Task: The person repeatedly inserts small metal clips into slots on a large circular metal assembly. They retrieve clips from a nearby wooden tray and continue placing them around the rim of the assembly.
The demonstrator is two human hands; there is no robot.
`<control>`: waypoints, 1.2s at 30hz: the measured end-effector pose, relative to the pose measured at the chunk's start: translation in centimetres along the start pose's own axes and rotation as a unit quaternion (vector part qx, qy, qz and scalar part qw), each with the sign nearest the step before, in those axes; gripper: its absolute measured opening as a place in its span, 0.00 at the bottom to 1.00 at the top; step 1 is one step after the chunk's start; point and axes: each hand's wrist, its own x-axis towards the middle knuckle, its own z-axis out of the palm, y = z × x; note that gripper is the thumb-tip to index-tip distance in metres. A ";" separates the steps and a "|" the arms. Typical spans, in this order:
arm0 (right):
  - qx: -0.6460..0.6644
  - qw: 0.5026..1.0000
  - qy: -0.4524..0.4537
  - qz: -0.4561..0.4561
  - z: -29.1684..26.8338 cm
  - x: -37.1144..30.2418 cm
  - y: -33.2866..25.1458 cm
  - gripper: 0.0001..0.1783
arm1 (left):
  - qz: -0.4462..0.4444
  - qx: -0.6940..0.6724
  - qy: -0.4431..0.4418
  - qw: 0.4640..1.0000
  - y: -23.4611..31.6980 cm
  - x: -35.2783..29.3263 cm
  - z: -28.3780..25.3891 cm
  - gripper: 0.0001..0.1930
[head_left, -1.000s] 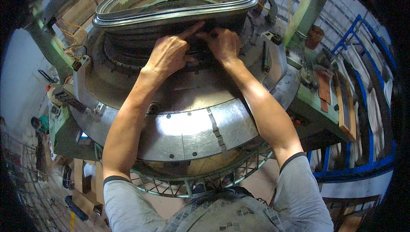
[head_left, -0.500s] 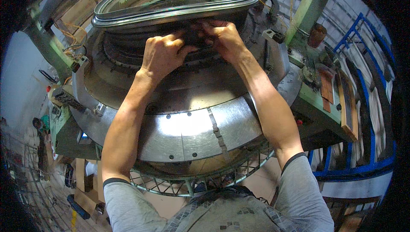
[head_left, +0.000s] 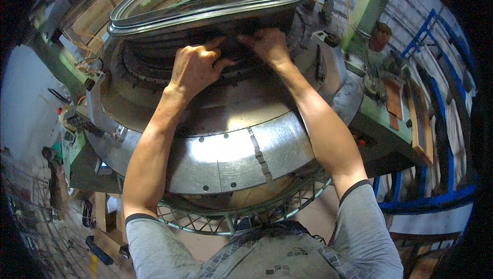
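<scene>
Both my hands work in the dark space under the raised metal ring (head_left: 205,18) of a large round machine. My left hand (head_left: 195,67) is bent, its thumb and forefinger pointing inward with a gap between them. Its other fingers curl in, and whatever they may grip is lost in shadow. My right hand (head_left: 268,49) sits close to its right, a little higher, just under the ring. Motion smears its bent fingers, and their tips are hard to make out against the dark drum. Below my wrists slopes the machine's dull metal skirt (head_left: 231,107).
A shiny metal rim (head_left: 282,145) curves between my forearms, with a lattice guard (head_left: 195,226) beneath. Green uprights (head_left: 61,55) flank the machine. At the right are a green ledge (head_left: 386,119) with a brown flap and a blue rack (head_left: 448,140) holding pale material.
My right hand has shifted slightly down, and its fingers look more smeared. My left hand has kept nearly the same place and bend. The whole view has moved a little.
</scene>
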 end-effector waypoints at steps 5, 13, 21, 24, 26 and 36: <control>-0.146 0.988 -0.041 0.031 0.0 -1.6 1.1 0.28 | 0.039 0.018 -0.036 0.998 0.5 -0.1 1.3 0.25; -0.020 0.994 -0.063 -0.082 -7.9 -8.5 -4.1 0.14 | 0.025 0.034 -0.216 0.976 2.7 0.3 2.9 0.26; 0.128 0.967 -0.167 0.143 -15.5 -26.4 -14.5 0.17 | -0.103 -0.174 -0.106 0.974 6.9 -4.6 -3.6 0.20; 0.153 0.956 -0.168 0.186 -14.4 -27.4 -16.2 0.17 | -0.213 -0.311 -0.093 0.921 8.9 -5.4 -4.1 0.15; 0.219 0.925 -0.174 0.257 -14.3 -27.3 -16.4 0.16 | -0.278 -0.372 -0.113 0.878 9.6 -6.0 -4.9 0.16; 0.449 0.854 -0.133 0.226 -12.2 -20.3 -11.1 0.14 | -0.385 -0.747 -0.024 0.541 10.6 -3.8 -5.4 0.14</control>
